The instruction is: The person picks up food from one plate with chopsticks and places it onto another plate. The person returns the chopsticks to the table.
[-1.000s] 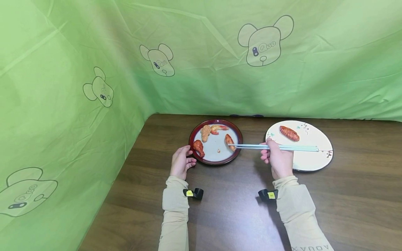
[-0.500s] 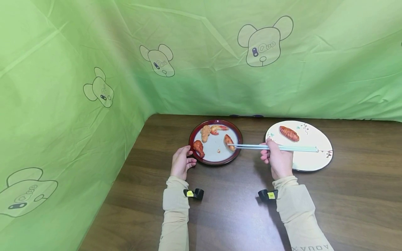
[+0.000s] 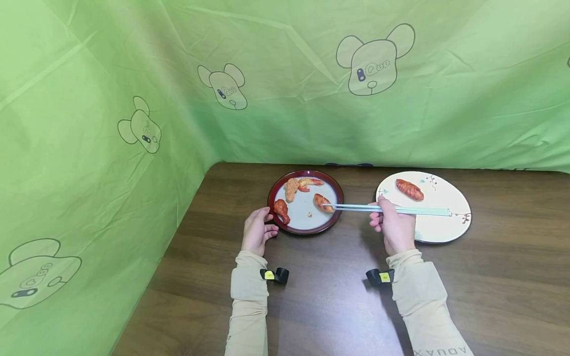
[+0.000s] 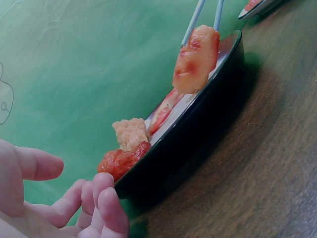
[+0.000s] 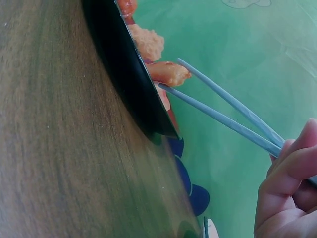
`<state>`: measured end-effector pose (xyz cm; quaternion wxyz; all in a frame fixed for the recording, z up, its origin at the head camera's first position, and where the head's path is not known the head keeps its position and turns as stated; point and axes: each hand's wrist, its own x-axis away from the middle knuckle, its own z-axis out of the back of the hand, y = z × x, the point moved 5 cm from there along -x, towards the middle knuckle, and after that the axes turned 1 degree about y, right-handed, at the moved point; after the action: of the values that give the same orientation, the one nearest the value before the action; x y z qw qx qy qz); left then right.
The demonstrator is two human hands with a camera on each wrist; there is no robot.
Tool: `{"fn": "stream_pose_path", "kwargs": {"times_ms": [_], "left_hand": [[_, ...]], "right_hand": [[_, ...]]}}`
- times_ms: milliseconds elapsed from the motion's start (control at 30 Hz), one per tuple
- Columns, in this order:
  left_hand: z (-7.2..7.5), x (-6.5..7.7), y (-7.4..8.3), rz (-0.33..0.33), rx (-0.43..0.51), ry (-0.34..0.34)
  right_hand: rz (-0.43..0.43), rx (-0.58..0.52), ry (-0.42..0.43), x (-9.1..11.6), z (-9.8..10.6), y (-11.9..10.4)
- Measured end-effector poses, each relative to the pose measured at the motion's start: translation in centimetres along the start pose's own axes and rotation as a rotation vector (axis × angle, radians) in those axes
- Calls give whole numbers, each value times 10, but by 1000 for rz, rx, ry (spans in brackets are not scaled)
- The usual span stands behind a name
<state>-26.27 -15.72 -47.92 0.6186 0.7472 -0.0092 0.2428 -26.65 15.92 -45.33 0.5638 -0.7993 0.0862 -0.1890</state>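
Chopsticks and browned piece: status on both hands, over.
Right hand holding chopsticks, browned piece between their tips. Left hand relaxed beside red-rimmed plate. Piece fully off plate: can't tell. Nothing seen blocking the chopsticks.

Bright in the head view, with whitish glare on the table (image 3: 329, 309) and shadow beside the right sleeve (image 3: 418, 291). Dimmer and hazier in both wrist views; darkened under the plate (image 4: 210, 96), soft on the green cloth (image 4: 99, 64).

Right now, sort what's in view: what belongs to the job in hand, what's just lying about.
In use: right hand, light-blue chopsticks, chicken wing at their tips, red-rimmed plate, left hand.

Apparently idle: drumstick, breaded piece, shrimp, second wing, patterned white plate (role uncertain).
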Motion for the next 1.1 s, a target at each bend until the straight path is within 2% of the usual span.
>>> {"fn": "stream_pose_path", "kwargs": {"times_ms": [233,367,567,900,1000,1100], "left_hand": [[0,0,0,1,3,0],[0,-1,0,4,3,1],[0,-2,-1,-5,4,-2],[0,-1,-1,2,3,-2],[0,-1,-1,-1,4,-3],[0,-1,-1,-3,5,-5]], "right_hand": [[7,22,-9,1,-1,-1],[17,82,-38,2,-3,-2],[105,304,-118,11,-11,-8],[334,724,-239,27,-27,-16],[412,789,-271,30,-33,-17],[436,791,-276,32,-38,-14]]}}
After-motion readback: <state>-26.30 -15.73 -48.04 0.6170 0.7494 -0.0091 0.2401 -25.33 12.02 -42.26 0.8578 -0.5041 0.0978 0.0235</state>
